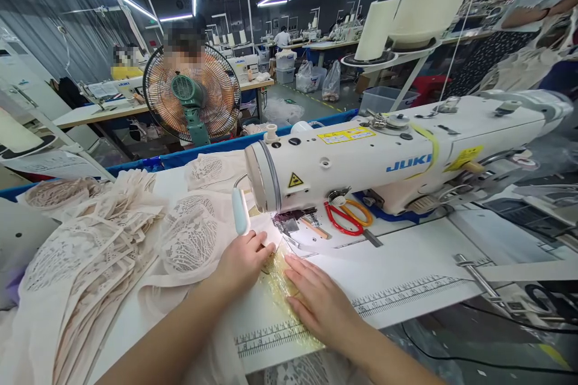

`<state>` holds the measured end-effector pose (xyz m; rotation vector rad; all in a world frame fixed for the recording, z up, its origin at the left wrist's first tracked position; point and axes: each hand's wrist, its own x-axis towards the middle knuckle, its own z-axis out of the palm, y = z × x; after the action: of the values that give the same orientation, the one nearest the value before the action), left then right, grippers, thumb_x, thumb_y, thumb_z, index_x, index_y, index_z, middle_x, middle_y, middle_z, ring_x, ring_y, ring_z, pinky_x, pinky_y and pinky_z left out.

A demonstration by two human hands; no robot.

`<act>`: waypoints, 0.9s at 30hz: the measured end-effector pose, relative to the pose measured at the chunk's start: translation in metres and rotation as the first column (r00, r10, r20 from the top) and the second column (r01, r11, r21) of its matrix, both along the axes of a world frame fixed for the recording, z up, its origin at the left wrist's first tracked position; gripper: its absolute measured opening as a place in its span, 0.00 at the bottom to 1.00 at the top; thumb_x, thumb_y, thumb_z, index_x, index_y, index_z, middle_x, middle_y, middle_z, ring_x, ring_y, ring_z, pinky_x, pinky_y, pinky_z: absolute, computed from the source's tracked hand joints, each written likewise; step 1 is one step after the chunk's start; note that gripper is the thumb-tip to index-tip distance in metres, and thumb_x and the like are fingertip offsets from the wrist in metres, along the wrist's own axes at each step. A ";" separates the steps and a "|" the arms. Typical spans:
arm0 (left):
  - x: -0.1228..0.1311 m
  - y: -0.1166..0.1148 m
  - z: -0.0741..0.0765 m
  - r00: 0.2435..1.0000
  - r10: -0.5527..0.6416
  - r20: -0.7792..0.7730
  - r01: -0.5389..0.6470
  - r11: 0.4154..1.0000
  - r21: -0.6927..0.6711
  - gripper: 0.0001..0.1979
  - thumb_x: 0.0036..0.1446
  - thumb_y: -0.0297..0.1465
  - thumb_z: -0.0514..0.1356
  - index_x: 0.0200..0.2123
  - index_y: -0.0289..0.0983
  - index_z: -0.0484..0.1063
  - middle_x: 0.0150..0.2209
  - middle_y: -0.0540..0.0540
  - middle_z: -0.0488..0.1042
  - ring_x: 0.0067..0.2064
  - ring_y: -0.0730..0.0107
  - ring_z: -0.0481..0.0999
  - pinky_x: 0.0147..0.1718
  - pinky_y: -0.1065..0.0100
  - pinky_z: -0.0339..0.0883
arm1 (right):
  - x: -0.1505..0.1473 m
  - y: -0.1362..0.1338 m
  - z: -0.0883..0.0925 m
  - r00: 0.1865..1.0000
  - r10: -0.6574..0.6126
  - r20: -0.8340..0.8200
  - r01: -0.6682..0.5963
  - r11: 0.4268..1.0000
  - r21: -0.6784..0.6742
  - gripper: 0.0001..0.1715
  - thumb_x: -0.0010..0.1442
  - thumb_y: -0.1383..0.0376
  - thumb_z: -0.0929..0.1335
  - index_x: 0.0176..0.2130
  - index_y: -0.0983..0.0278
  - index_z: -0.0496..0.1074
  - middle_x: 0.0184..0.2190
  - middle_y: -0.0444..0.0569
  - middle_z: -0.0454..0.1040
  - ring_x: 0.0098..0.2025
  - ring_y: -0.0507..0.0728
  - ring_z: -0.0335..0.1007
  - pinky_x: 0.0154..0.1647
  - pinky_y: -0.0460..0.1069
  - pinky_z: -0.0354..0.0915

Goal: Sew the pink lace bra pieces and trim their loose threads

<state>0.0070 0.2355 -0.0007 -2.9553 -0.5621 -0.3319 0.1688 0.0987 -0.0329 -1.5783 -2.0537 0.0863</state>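
Note:
A shiny, see-through yellow material (280, 283) lies on the white sewing table under my hands, its upper end close to the needle area of the sewing machine (343, 156). At its left edge, my left hand (244, 258) is closed, with curled fingertips pressing on the material near the presser foot. From the right side, my right hand (318, 301) lies over it with fingers stretched out and thumb apart. The needle itself is too small to make out. Beige lace garment pieces (189, 234) spread just left of my left hand.
Red-handled scissors (343, 219) and an orange-handled pair (359, 212) lie under the machine arm. A stack of beige lace pieces (99, 240) covers the left side. A fan (192, 93) stands beyond the table; thread cones (377, 30) rise behind. Other people are farther off.

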 end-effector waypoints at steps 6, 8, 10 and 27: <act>-0.001 0.013 -0.002 0.999 0.035 -0.027 -0.036 0.999 -0.034 0.15 0.59 0.24 0.49 0.47 0.39 0.69 0.51 0.36 0.69 0.45 0.57 0.71 0.39 0.56 0.69 | 0.000 0.000 0.002 1.000 -0.010 -0.023 0.010 1.000 -0.003 0.18 0.57 0.68 0.61 0.47 0.69 0.68 0.55 0.60 0.66 0.58 0.62 0.60 0.55 0.59 0.63; -0.001 0.016 -0.002 0.997 0.065 -0.049 -0.067 0.997 -0.033 0.17 0.58 0.24 0.50 0.48 0.40 0.69 0.52 0.38 0.69 0.47 0.55 0.70 0.39 0.56 0.70 | 0.000 0.000 0.003 1.000 -0.011 -0.024 0.011 1.000 -0.004 0.18 0.57 0.68 0.61 0.47 0.69 0.68 0.55 0.60 0.67 0.58 0.62 0.60 0.55 0.59 0.64; -0.001 0.019 -0.001 0.994 0.094 -0.063 -0.096 0.995 -0.030 0.18 0.57 0.23 0.51 0.49 0.41 0.69 0.54 0.40 0.68 0.49 0.53 0.69 0.38 0.58 0.71 | 0.000 0.001 0.003 1.000 -0.013 -0.020 0.013 1.000 -0.010 0.18 0.58 0.68 0.61 0.47 0.69 0.68 0.55 0.60 0.67 0.58 0.62 0.61 0.55 0.59 0.64; 0.002 0.035 0.002 0.970 0.231 -0.078 -0.233 0.972 -0.023 0.17 0.61 0.27 0.50 0.50 0.44 0.70 0.54 0.43 0.69 0.54 0.54 0.68 0.47 0.54 0.66 | -0.140 0.017 -0.025 0.957 0.239 0.167 -0.258 0.960 0.107 0.07 0.52 0.58 0.69 0.28 0.59 0.70 0.23 0.44 0.73 0.22 0.55 0.67 0.17 0.47 0.60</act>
<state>0.0087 0.2710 0.0008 -2.8761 -0.9001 -0.1897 0.0291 0.1156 -0.0576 -1.2778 -2.3208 -0.0762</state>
